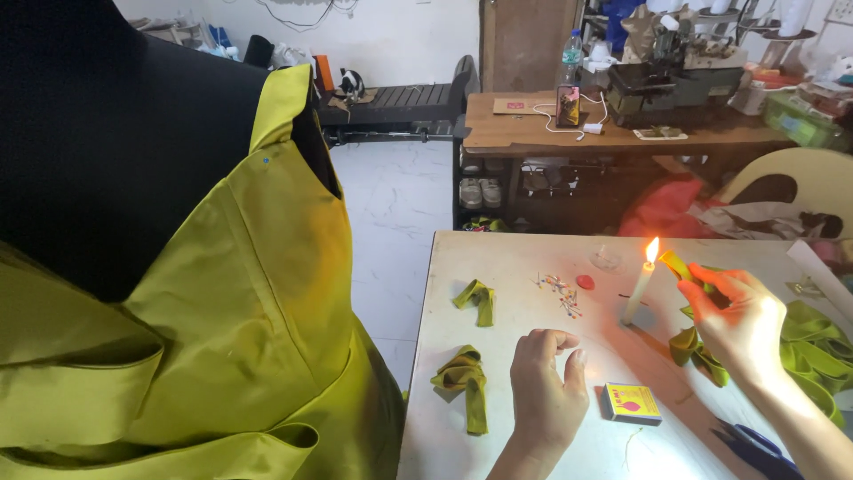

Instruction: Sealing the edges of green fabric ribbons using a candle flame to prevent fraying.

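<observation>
A black dress form is filling the left of the view, wearing a draped olive-green satin garment. To its right a pale bench is carrying the smaller things, and beyond it, at the far side of the room, a wooden desk is bearing a dark sewing machine. At the right edge of the bench a heap of the same green fabric is lying loose.

The right hand is reaching over the bench, its fingers pinched together on a green ribbon strip, and is holding the strip's tip right beside the flame of a white candle (whether tip and flame are touching I cannot tell). The left hand is resting on the near part of the bench, fingers loosely curled and holding nothing.

Two folded green fabric pieces are lying left of that hand, one near and one farther. A matchbox is sitting between the hands, blue-handled scissors are lying at the near right, and a scatter of pins with a small red piece is lying left of the candle.
</observation>
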